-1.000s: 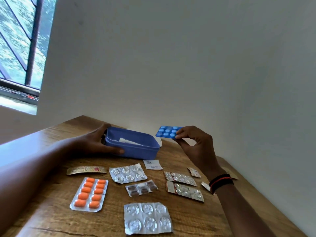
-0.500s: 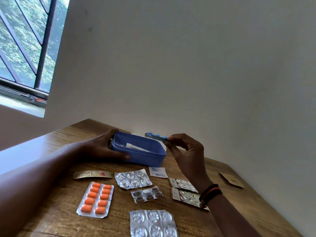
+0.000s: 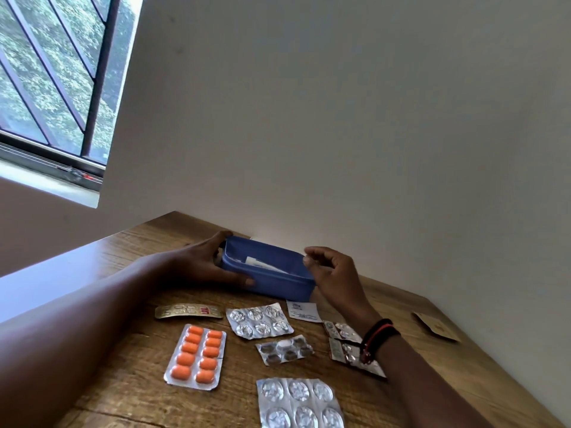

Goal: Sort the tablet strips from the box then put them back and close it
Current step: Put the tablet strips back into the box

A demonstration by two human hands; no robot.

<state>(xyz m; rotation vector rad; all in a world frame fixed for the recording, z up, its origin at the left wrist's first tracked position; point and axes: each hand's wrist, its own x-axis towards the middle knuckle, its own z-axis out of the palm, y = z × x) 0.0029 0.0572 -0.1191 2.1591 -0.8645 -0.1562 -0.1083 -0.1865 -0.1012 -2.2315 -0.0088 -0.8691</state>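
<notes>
An open blue plastic box (image 3: 278,282) stands on the wooden table near the wall, with white packets inside. My left hand (image 3: 204,264) grips its left end. My right hand (image 3: 332,273) hovers at its right rim, fingers curled and holding nothing; the blue tablet strip is out of sight. In front of the box lie an orange tablet strip (image 3: 196,356), a gold strip (image 3: 188,312), a silver strip (image 3: 259,321), a small brown-tablet strip (image 3: 284,350), a large silver strip (image 3: 299,403), and two strips (image 3: 347,344) partly under my right wrist.
A white paper slip (image 3: 302,311) lies just before the box. A brown card (image 3: 437,327) rests near the table's right edge. The white wall runs close behind the box. A barred window (image 3: 55,81) is at the upper left.
My right hand carried the blue tablet strip over the box and let it go; the strip is no longer visible. The camera tilted up and leftward. My left hand stayed on the box.
</notes>
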